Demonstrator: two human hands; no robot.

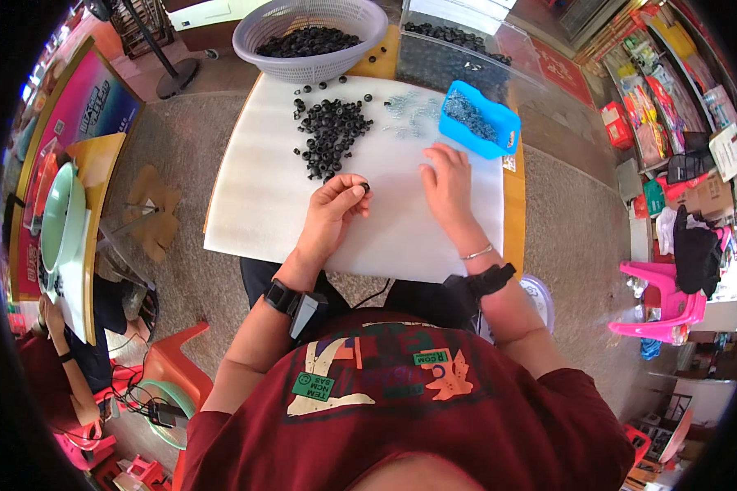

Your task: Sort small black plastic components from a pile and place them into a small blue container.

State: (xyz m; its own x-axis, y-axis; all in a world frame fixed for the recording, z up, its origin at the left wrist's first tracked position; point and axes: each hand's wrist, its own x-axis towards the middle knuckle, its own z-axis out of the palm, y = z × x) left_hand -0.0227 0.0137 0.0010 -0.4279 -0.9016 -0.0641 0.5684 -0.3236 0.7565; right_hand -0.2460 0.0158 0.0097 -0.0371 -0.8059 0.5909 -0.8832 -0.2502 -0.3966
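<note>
Between the thumb and fingertips of my left hand (334, 211) is a small round black part (363, 187), pinched at its edge. My right hand (447, 182) is over the right side of the white sheet (262, 209), thumb apart from the fingers, and I see nothing in it. Just beyond its fingertips lie small clear pieces (409, 114), loosely scattered. A blue plastic basket (512, 135), filled with more small clear-bluish pieces, stands at the sheet's far right corner. Beyond my left hand spreads a loose pile of black ring-like parts (332, 129).
A lilac-grey colander (250, 53) of black parts stands at the table's far edge, beside a clear bin (467, 72) holding more. Left, another person's hand (51, 317) is at a second table with a green basin (62, 217). A pink stool (671, 303) is at right.
</note>
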